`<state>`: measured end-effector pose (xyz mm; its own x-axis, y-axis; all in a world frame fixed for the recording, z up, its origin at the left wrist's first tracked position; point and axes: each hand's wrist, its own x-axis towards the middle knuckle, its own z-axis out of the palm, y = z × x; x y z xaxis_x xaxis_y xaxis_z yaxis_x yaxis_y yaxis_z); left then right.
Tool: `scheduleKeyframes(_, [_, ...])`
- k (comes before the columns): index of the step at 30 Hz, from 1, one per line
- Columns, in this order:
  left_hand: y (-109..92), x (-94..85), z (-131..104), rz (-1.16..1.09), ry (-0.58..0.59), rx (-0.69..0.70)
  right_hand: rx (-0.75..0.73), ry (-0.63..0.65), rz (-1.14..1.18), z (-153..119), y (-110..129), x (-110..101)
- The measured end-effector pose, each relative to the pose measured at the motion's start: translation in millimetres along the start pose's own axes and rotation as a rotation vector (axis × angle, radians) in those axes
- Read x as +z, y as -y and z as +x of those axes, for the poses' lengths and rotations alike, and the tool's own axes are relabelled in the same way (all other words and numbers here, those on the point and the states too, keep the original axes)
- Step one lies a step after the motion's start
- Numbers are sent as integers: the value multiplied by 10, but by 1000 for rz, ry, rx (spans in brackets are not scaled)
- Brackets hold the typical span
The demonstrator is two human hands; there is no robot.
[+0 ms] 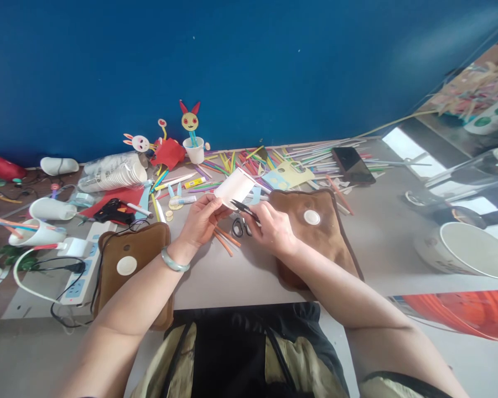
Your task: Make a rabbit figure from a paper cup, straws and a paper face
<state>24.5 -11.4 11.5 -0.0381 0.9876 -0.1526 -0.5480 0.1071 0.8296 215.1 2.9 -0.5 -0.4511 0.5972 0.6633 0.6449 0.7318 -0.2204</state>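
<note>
My left hand (pixel 203 218) is closed around a white paper cup (pixel 235 187), which lies tilted on its side in the air above the table. In my right hand (pixel 274 228) are slim black pointed tweezers (pixel 244 209), their tips at the cup's near end. Just below the cup, scissors (pixel 238 227) with black handles lie on the table, partly hidden by my right hand. Orange sticks (pixel 224 241) rest beside them. A jade-coloured bangle (pixel 175 261) circles my left wrist.
Brown cushioned pads (pixel 315 243) flank my hands. Coloured sticks, paper scraps and a phone (pixel 353 165) spread along the blue wall. A rabbit-faced figure stands in a cup (pixel 194 150). At left are stacked cups (pixel 116 174), a black glue gun (pixel 114 211) and a power strip (pixel 83 276).
</note>
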Motion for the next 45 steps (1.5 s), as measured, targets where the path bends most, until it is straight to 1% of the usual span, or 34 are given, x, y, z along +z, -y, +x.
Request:
scheduleKeyframes(9, [-6,3,-4,7,4,-18,26,15,18,-15,1,18])
scheduleKeyframes(20, [-29,1,11,3,14,-36,-38,-15,-22,-13,-13,13])
scheduleKeyframes(23, [-33,-5,9,5,18,-36,-57,-9,-65,-4,-9,0])
scheduleKeyframes(30, [-45,-17,10,31,16,-22,-75,-9,-59,-2,-17,-6])
scheduleKeyframes(35, [-58,-41,26,78,24,-2,-95,-46,-110,-8,-26,11])
scheduleKeyframes(45, [-81,-40,31,204,8,45,-126,5,-167,12,-41,-17])
